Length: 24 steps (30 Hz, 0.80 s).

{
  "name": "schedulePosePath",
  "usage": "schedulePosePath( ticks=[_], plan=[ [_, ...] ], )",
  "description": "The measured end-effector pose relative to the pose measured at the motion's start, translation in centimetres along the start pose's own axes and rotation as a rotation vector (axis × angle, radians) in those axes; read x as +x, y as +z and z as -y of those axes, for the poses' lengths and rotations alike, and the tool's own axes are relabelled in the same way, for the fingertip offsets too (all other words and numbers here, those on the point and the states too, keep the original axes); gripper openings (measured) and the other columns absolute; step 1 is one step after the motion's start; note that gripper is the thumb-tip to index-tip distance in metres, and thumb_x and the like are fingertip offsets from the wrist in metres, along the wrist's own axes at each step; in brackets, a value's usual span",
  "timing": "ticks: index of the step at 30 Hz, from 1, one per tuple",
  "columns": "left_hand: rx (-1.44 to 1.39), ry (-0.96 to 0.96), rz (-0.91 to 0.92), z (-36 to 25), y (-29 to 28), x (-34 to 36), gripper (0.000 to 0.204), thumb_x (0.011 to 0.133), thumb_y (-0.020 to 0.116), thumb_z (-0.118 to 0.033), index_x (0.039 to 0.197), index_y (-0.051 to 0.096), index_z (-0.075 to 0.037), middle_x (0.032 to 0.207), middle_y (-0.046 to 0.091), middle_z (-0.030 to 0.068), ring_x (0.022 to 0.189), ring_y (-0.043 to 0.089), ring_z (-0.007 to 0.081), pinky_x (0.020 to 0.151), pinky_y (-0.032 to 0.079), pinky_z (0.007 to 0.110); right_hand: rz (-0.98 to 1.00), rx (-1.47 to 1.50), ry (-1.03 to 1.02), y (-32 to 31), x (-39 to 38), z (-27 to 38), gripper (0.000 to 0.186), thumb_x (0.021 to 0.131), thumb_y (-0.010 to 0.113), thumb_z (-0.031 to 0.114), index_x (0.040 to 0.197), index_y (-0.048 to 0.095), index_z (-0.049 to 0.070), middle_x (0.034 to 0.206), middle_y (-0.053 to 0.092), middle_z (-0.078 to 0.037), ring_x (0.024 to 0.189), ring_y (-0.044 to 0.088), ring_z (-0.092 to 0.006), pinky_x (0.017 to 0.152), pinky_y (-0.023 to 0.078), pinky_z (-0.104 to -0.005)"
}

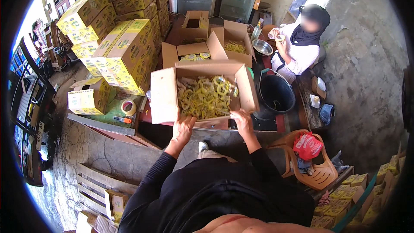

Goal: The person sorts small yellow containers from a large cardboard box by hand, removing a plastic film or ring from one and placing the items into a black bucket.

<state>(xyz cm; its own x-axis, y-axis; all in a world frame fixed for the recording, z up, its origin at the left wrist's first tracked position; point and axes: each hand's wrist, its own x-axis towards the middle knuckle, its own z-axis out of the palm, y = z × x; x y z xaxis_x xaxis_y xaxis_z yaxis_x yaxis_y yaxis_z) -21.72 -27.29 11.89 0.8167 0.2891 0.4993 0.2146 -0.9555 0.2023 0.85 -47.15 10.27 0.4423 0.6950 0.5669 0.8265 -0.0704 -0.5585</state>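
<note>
An open cardboard box (163,97) is in front of me at the table's near edge, its left flap folded outward. Inside lies a loose heap of yellow and clear strips and rings (202,97), whose exact kind I cannot make out. My left hand (184,128) is closed on the box's near rim toward its left side. Farther right along that rim, my right hand (243,123) grips it too, fingers curled over the edge. Just behind stands another open box (172,56) with round yellow-labelled items.
A black bucket (276,92) stands right of the box, near a metal bowl (262,47). A co-worker (297,56) sits beyond. Stacked yellow cartons (125,47) rise at left, near a tape roll (128,107) and an orange cutter (122,119). An orange chair (317,177) is at right.
</note>
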Motion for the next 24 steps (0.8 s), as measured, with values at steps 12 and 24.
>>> schedulePosePath(
  ticks=[12, 24],
  plan=[
    [-0.012, 0.092, -0.244, 8.4, -3.2, 16.9, 0.010, 0.084, 0.048, -0.001, 0.083, 0.054, -0.008, 0.070, 0.059, 0.0130, 0.077, 0.066, 0.0328, 0.111, 0.029, 0.058, -0.144, -0.062, -0.280, -2.5, 20.3, 0.7, 0.018, 0.082, 0.063, -0.001, 0.099, 0.070, 0.001, 0.088, 0.070, -0.015, 0.081, 0.065, -0.0322, 0.076, 0.051, -0.0410],
    [-0.045, 0.036, 0.051, 5.3, 1.5, 10.1, 0.014, 0.078, 0.053, 0.000, 0.083, 0.063, -0.008, 0.066, 0.063, 0.0158, 0.071, 0.065, 0.0333, 0.117, 0.021, 0.055, 0.050, 0.053, -0.016, -1.0, 10.9, -3.7, 0.025, 0.079, 0.065, -0.002, 0.103, 0.069, 0.004, 0.089, 0.067, -0.016, 0.085, 0.065, -0.0330, 0.077, 0.051, -0.0414]
  ],
)
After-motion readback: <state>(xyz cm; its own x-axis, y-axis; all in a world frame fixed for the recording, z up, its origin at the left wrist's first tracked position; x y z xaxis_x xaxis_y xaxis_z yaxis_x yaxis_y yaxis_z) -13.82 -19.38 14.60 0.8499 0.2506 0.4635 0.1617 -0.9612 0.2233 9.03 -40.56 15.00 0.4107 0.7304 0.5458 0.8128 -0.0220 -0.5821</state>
